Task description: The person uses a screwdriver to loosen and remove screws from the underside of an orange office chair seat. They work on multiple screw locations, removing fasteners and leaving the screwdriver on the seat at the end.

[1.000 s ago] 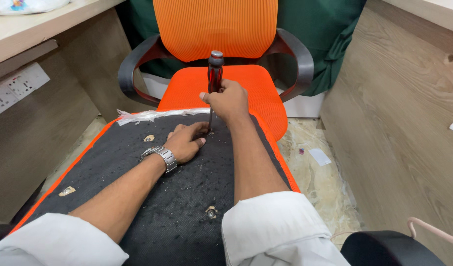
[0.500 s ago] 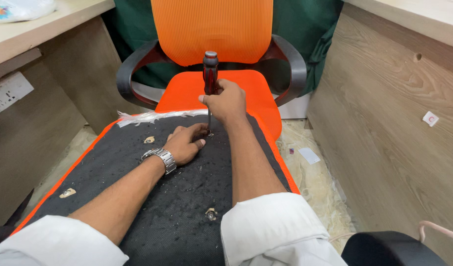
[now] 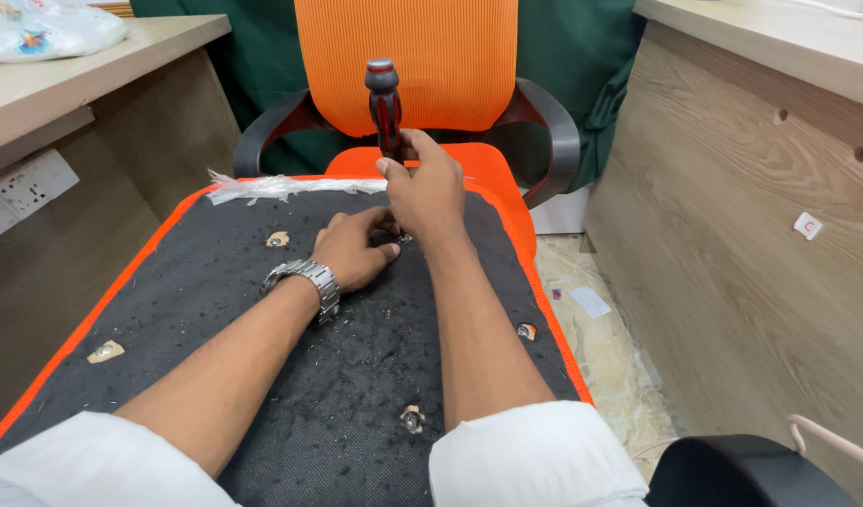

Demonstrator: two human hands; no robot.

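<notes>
Wood-grain desk panels (image 3: 732,235) wall in both sides, with an orange office chair (image 3: 408,66) ahead and an upturned seat cushion (image 3: 262,310) with black fabric underside across our lap. Our right hand (image 3: 429,192) is closed around the red-and-black screwdriver (image 3: 384,103), held upright with its handle above the fist, while our left hand (image 3: 356,249) rests curled beside the tip. We judge the tool stiff, light, best gripped by its handle; the tip and whatever it meets are hidden.
</notes>
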